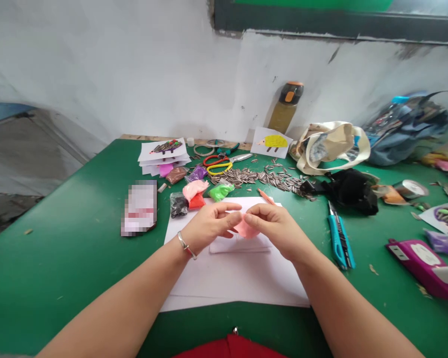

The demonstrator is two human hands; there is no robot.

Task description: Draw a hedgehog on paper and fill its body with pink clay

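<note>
Between my two hands is a flattened piece of pink modelling clay (pixel 247 228). My left hand (pixel 220 220) pinches its left edge with thumb and fingers. The thumb and forefinger of my right hand (pixel 269 222) grip its upper right side. Beneath the hands, a small folded white paper (pixel 242 244) rests on larger white sheets (pixel 231 283). Just beyond my left hand lie bags of clay: pink (pixel 195 189), red (pixel 197 201), black (pixel 178 205) and green (pixel 221 191). An orange pencil-like stick (pixel 266 196) lies behind my right hand.
Sunflower seeds (pixel 246 176) are strewn behind the papers, near yellow-handled scissors (pixel 220 166). A blue utility knife (pixel 339 238) and purple case (pixel 425 268) lie right. A phone-like object (pixel 139 208) is left. A bottle (pixel 285 107), hedgehog picture (pixel 272 142) and cloth bag (pixel 330 146) stand along the wall.
</note>
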